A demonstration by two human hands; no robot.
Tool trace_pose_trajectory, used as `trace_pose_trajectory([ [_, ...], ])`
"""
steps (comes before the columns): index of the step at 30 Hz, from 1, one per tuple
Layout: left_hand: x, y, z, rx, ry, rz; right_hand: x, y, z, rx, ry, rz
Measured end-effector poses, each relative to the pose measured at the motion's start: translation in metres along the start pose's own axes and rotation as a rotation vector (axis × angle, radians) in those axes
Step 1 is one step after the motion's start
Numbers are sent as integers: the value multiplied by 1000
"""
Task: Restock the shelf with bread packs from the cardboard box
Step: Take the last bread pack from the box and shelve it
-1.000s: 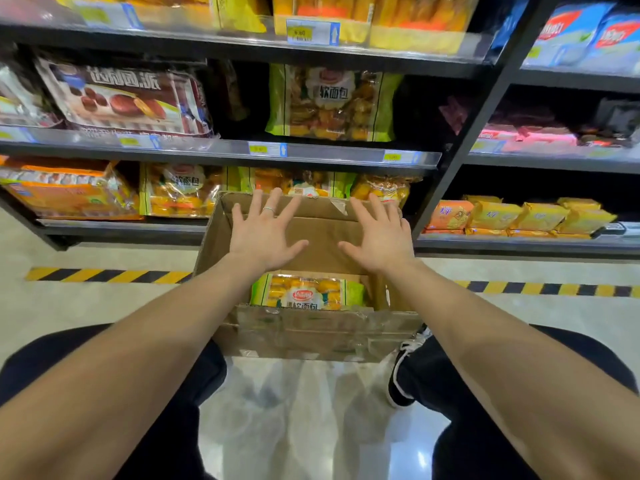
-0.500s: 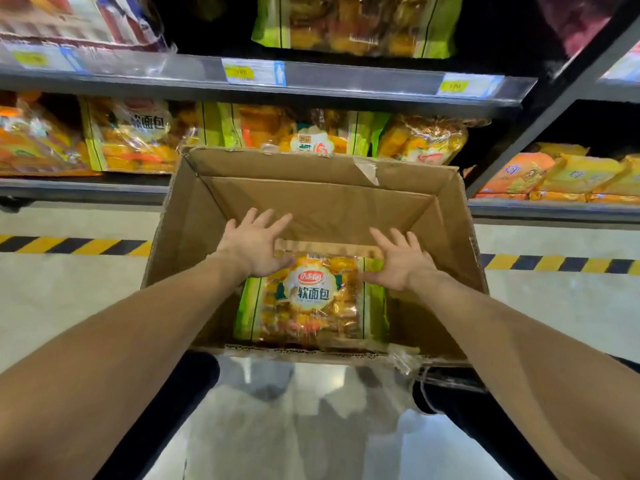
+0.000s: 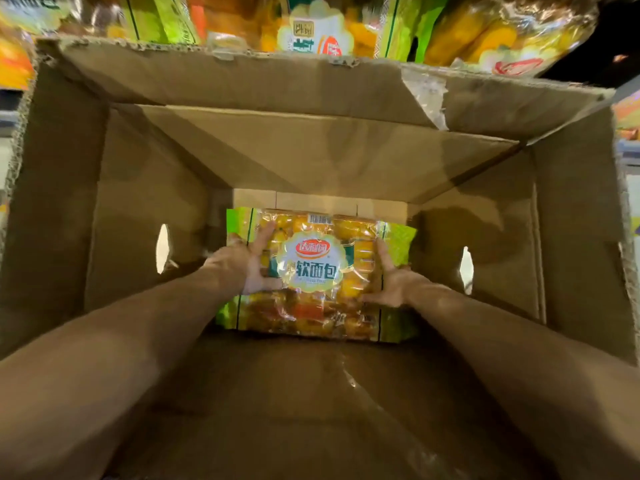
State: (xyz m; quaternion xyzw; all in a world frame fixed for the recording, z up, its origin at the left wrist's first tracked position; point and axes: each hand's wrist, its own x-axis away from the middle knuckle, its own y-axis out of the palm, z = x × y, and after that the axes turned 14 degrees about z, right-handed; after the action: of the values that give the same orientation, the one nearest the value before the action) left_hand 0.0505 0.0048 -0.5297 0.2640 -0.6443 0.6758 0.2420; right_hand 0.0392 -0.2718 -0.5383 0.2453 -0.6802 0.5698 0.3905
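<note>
Gripping the only visible bread pack [image 3: 311,271] between left hand [image 3: 242,268] and right hand [image 3: 393,284] fingers, I am working deep inside the cardboard box [image 3: 138,202]; shelving it is remaining.

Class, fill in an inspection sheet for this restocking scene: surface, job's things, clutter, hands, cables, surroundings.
Surface: cardboard box interior, brown, with a handle cutout in each side wall.
Job's things: one bread pack lying flat on the box floor, label up.
Clutter: tape scrap, clear, stuck on the far flap.
Hands: left hand grips the pack's left edge; right hand holds its right edge.
Cables: nothing seen.
Surroundings: shelf packs in yellow and green wrappers beyond the box's far rim.
</note>
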Motion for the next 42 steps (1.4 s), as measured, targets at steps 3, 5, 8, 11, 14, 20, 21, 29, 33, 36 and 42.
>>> trace_pose_trajectory([
  [3,-6,10,-1,52,-18,18,-10,10,3,-59,-21,28],
  [5,-8,10,-3,102,-28,29,-11,14,2,-104,-23,65],
  [8,-7,7,-4,272,-27,41,-10,15,-2,-167,-40,135],
  [11,-2,-1,-2,378,-16,36,-3,5,-9,-239,-57,117],
  [14,6,-18,-4,442,11,43,10,-10,-14,-291,-70,137],
  [20,59,-75,-8,501,23,181,71,-48,-25,-357,-148,302],
  [21,73,-85,-8,510,23,220,87,-56,-26,-363,-164,328],
  [29,195,-152,-7,571,62,615,228,-116,-33,-456,-307,672],
  [33,249,-179,3,511,78,798,293,-134,-26,-508,-366,827],
  [36,284,-195,9,483,115,920,330,-143,-19,-550,-405,919],
  [42,321,-222,21,491,190,1108,364,-159,-10,-614,-442,1108],
])
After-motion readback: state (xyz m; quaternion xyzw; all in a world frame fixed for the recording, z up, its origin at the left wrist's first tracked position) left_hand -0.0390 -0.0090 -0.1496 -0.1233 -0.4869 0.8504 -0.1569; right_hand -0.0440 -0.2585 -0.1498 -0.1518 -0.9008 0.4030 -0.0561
